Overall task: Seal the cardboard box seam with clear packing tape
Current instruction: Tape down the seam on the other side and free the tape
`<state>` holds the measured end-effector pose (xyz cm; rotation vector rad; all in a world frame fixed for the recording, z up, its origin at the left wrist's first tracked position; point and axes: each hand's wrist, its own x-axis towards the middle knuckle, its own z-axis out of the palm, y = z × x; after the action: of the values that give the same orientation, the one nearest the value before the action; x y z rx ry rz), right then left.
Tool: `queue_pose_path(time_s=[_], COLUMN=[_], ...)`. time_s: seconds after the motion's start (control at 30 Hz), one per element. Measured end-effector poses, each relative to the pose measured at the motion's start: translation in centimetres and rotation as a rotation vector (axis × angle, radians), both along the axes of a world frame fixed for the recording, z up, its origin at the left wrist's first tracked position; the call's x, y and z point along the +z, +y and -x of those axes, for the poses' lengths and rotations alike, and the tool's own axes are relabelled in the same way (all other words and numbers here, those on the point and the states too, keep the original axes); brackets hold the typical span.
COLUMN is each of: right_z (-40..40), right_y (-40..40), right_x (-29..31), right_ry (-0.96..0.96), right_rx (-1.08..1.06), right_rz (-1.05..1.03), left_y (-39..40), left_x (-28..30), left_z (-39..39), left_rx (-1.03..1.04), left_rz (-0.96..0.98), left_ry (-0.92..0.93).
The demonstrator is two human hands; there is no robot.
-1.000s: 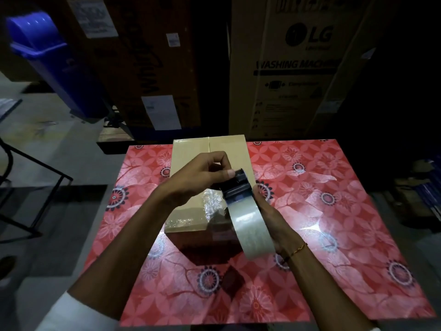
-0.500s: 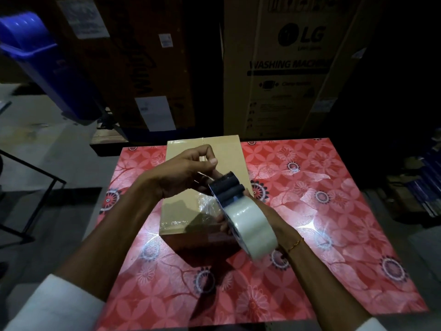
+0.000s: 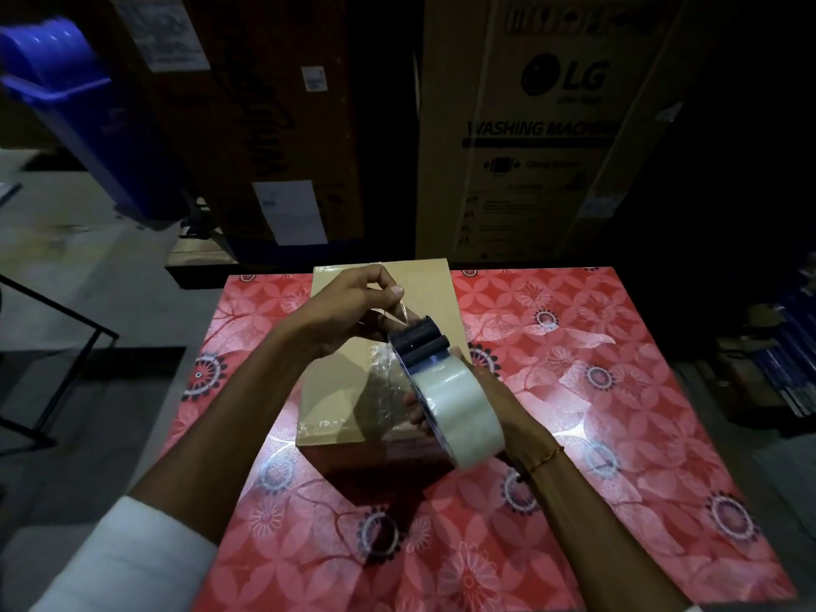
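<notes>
A closed brown cardboard box [image 3: 335, 390] lies on the red flowered table [image 3: 574, 390], its long side running away from me. My right hand [image 3: 499, 408] holds a tape dispenser [image 3: 446, 390] with a roll of clear packing tape, raised above the box's near half. My left hand [image 3: 349, 311] pinches the loose end of the tape [image 3: 399, 309] just beyond the dispenser's dark roller, over the box top. Crumpled clear tape shows on the box near its middle. The hands hide most of the seam.
Tall cardboard cartons [image 3: 543, 125] stand right behind the table. A blue plastic bin [image 3: 84, 112] leans at the back left, and a black metal frame [image 3: 48, 346] stands on the floor to the left. Stacked items [image 3: 777, 355] lie at the right.
The dispenser has turned so the roll faces me more. My left hand has risen and drawn the tape end away from the roller, toward the box's far end.
</notes>
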<state>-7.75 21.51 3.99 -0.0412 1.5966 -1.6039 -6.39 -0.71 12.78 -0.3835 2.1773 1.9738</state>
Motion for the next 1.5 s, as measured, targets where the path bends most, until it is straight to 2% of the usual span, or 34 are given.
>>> queue_pose_path(time_s=[0.17,0.33,0.43,0.5,0.63,0.77,0.93,1.13,1.33,1.4,1.5], right_z=[1.0,2.5,3.8,5.1,8.0,9.7,11.1,11.2,11.1,11.0,10.9], right_y=[-0.8,-2.1,-2.5,-2.5,-3.1,-5.3,-7.1,-8.0,-7.9,-7.8,-7.7], right_x=[0.2,0.4,0.7,0.9,2.8,4.2,3.2,2.2,1.1,0.9,0.6], right_ry=[0.193,0.588,0.832,0.907,0.772,0.626,0.578,0.547,0.545,0.485,0.431], right_rx=[0.036,0.092,0.143,0.158,0.093,0.193,0.27,0.257,0.165,0.097,0.051], right_rz=[0.033,-0.123,-0.283,-0.362,-0.242,-0.135,-0.159,-0.157,-0.146,-0.088,-0.025], left_y=[-1.6,-3.0,-3.4,-3.7,-4.0,-4.2,-4.7,-5.1,-7.1,-7.1,-6.4], left_x=[-1.3,-3.5,-4.1,-4.5,-5.6,-6.5,-6.9,-6.7,-6.0,-5.9,-6.9], left_z=[1.1,1.9,2.3,2.6,3.2,3.9,4.6,5.2,5.0,4.9,4.3], left_rx=[-0.049,0.012,0.028,0.036,0.083,0.054,0.048,-0.027,-0.218,-0.192,-0.009], left_rz=[0.006,-0.021,-0.023,-0.027,-0.056,-0.049,-0.093,-0.168,-0.438,-0.354,-0.016], left_ry=[-0.045,-0.048,-0.039,-0.026,-0.025,-0.059,-0.13,-0.209,-0.289,-0.245,-0.066])
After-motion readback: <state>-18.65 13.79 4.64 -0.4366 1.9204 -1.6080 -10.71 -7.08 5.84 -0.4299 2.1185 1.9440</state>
